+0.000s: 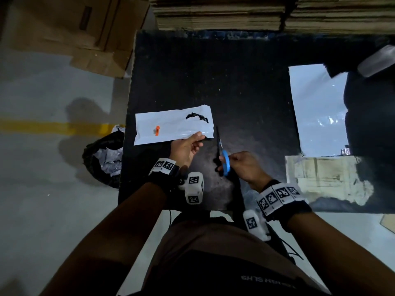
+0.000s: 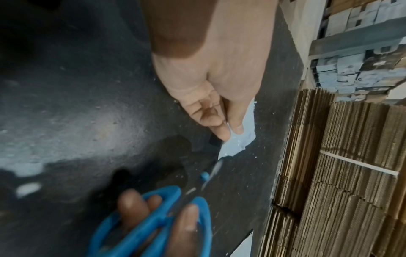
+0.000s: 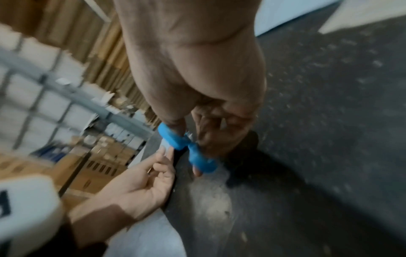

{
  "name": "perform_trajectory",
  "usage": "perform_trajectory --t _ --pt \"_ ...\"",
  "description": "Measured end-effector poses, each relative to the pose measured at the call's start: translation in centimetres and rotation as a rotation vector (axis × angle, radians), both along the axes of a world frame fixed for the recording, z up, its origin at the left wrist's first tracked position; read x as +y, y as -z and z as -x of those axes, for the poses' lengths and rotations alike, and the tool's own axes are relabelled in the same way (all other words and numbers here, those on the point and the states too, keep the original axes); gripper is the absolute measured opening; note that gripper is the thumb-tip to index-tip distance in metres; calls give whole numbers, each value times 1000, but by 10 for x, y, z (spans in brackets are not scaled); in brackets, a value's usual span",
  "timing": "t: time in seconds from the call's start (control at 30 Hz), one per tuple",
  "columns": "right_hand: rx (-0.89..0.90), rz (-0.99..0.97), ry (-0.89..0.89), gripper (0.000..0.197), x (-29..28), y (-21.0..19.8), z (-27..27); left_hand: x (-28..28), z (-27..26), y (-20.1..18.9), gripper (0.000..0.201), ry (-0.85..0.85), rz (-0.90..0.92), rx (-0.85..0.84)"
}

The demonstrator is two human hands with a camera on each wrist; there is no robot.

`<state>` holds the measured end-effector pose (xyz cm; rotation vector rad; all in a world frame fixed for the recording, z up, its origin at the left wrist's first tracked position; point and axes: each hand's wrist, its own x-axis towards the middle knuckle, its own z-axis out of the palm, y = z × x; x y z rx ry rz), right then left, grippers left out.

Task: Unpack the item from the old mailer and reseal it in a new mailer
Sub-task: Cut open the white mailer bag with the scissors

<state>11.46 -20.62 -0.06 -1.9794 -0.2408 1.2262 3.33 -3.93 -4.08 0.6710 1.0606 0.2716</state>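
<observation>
The old white mailer (image 1: 171,127), with a torn black hole and an orange sticker, lies flat on the black table (image 1: 235,82). My left hand (image 1: 190,144) pinches its near right corner (image 2: 238,144) between thumb and forefinger. Just to the right, my right hand (image 1: 241,163) grips blue-handled scissors (image 1: 224,161), fingers through the loops (image 2: 158,220); the blades point toward the mailer's right end and look nearly closed. A new white mailer (image 1: 316,110) lies flat at the table's right side. The item inside the old mailer is hidden.
A black bin (image 1: 104,159) with crumpled plastic stands left of the table. Flattened cardboard stacks (image 1: 256,13) line the far edge, and a worn cardboard sheet (image 1: 324,178) lies at the near right. A dark object (image 1: 369,107) covers the table's right edge.
</observation>
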Motion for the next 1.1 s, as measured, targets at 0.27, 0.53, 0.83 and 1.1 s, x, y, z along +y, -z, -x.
perform_trajectory --t 0.27,0.53,0.83,1.1 --pt "145 19 160 29 -3 -13 -2 0 -1 -1 8 -26 20 -20" --pt "281 92 139 39 20 -20 -8 7 -18 -4 4 -76 73 28" --pt "54 -33 358 16 83 17 -39 0 -11 -8 11 -22 118 28" --pt "-120 3 138 28 96 22 -59 9 -11 -8 9 83 121 -1"
